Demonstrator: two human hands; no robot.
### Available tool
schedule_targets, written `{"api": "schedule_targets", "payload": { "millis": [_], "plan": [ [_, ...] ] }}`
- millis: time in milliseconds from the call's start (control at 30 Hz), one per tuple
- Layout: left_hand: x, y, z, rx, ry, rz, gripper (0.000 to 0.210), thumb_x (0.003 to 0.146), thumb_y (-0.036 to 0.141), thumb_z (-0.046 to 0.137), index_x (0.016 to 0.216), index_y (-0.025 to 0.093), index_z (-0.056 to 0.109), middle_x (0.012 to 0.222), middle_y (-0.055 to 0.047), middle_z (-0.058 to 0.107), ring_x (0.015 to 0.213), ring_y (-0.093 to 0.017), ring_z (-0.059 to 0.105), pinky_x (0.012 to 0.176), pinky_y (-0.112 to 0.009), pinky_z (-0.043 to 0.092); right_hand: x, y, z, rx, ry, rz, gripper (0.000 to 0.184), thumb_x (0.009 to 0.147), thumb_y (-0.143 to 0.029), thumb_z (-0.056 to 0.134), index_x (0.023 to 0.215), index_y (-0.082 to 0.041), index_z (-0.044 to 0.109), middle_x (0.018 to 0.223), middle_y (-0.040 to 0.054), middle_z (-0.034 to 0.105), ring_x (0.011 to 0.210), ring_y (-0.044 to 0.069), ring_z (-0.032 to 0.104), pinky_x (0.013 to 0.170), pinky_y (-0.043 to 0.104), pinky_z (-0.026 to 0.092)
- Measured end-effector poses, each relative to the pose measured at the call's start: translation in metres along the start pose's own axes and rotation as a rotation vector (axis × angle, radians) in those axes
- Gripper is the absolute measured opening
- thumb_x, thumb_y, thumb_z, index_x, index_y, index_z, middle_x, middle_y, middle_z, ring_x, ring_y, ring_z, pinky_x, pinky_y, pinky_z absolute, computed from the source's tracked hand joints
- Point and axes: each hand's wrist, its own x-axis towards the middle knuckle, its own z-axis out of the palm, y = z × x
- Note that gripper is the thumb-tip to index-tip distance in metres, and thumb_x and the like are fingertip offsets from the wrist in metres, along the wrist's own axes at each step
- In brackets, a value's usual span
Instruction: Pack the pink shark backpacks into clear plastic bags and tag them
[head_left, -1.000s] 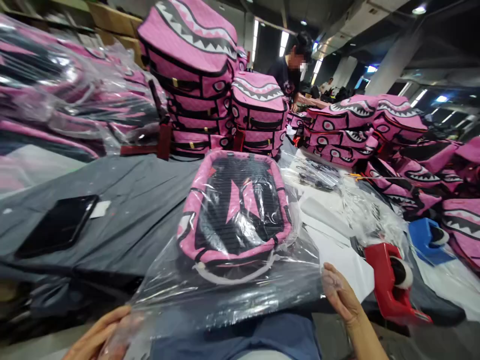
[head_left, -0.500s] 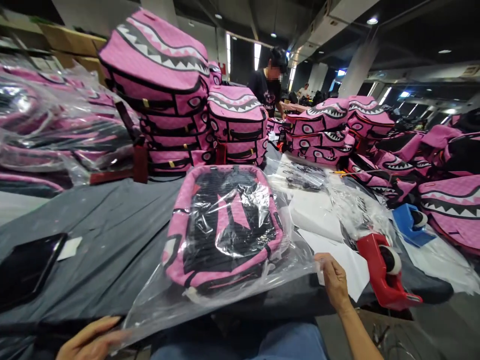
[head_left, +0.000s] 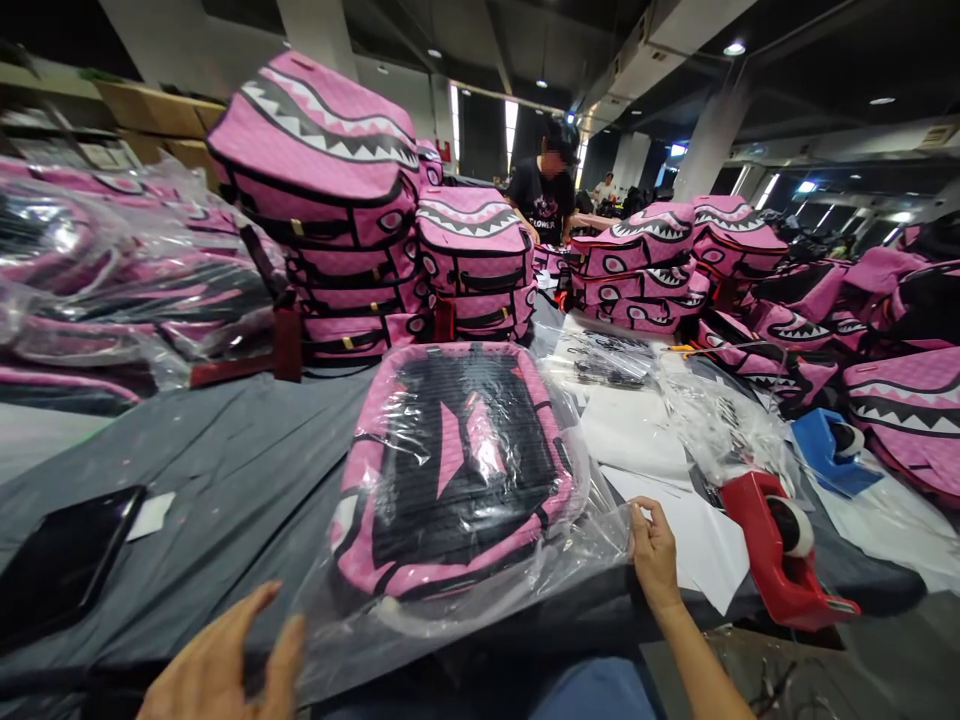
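Observation:
A pink and black backpack (head_left: 465,470) lies flat on the dark cloth in front of me, inside a clear plastic bag (head_left: 450,640). The bag's loose mouth spreads toward me over the table edge. At its right corner, my right hand (head_left: 654,553) pinches the plastic between thumb and fingers. My left hand (head_left: 225,660), slightly blurred, is beside the left corner of the bag. Its fingers are apart, and I see nothing gripped in them.
A black tablet-like device (head_left: 64,560) lies at left. On the right are white paper (head_left: 697,530), a red tape dispenser (head_left: 784,550) and a blue tape dispenser (head_left: 832,450). Stacked pink backpacks (head_left: 322,150) rise behind; a co-worker (head_left: 544,190) stands beyond.
My left hand has let go of the bag's left corner and its fingers have spread. The plastic there has dropped and shifted right. My right hand still pinches its corner.

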Motion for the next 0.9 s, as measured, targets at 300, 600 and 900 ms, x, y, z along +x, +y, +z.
{"api": "schedule_targets", "payload": {
  "millis": [300, 600, 900],
  "plan": [
    [0.010, 0.078, 0.024, -0.046, -0.180, 0.685, 0.039, 0.088, 0.062, 0.063, 0.101, 0.025, 0.060, 0.119, -0.009, 0.070, 0.119, -0.033, 0.056, 0.100, -0.045, 0.034, 0.000, -0.005, 0.000, 0.028, 0.017, -0.021, 0.056, 0.083, -0.075, 0.058, 0.098, -0.020, 0.057, 0.045, -0.0115, 0.038, 0.039, 0.012, 0.038, 0.043, 0.024, 0.030],
    [-0.002, 0.078, 0.008, -0.093, -0.251, 0.583, 0.038, 0.092, 0.063, 0.055, 0.089, 0.026, 0.062, 0.101, -0.004, 0.067, 0.094, -0.026, 0.061, 0.088, -0.040, 0.035, -0.001, -0.008, 0.000, 0.046, 0.032, -0.016, 0.052, 0.085, -0.071, 0.057, 0.097, -0.020, 0.057, 0.045, -0.0114, 0.039, 0.039, 0.012, 0.038, 0.044, 0.025, 0.031],
    [0.012, 0.069, 0.017, -0.212, -0.393, 0.439, 0.032, 0.100, 0.051, 0.045, 0.091, 0.028, 0.065, 0.101, -0.003, 0.070, 0.100, -0.025, 0.064, 0.098, -0.042, 0.038, -0.001, -0.012, 0.001, 0.037, 0.026, -0.019, 0.054, 0.084, -0.073, 0.056, 0.096, -0.021, 0.057, 0.045, -0.0112, 0.039, 0.039, 0.013, 0.039, 0.043, 0.025, 0.032]
  ]
}}
